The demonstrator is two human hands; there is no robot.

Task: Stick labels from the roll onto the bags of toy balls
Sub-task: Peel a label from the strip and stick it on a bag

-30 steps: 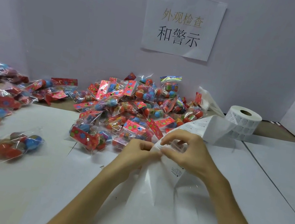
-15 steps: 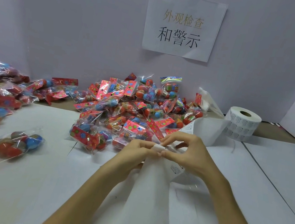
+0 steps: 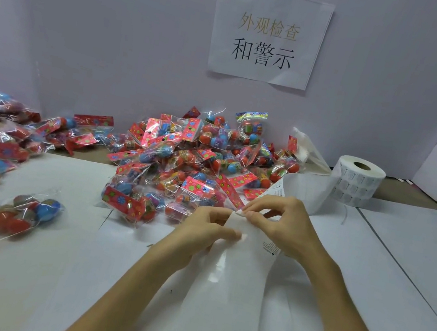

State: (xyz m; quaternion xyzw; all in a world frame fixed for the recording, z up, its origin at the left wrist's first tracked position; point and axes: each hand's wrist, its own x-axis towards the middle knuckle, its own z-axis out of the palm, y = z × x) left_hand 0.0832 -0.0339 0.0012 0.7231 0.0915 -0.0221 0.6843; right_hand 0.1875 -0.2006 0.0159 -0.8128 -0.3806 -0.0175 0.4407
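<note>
Bright, even, cool-white light, prob. from overhead. Shadows soft & faint, e.g. under front edge of the heap of clear plastic bags of red and blue toy balls [image 3: 197, 161], which shows many small glints. Glare streaks on the glossy white backing strip [image 3: 226, 298]. Centre fairly sharp: black print on the white paper wall sign [image 3: 266, 33] legible; print on the white paper label roll [image 3: 354, 183] only vague. Left edge smeared, lone clear bag of balls w/ red card [image 3: 24, 214] blurry. Wide-angle distortion: seams in the white tabletop [image 3: 414, 258] splay, tall white panel [image 3: 434, 162] at right leans.
</note>
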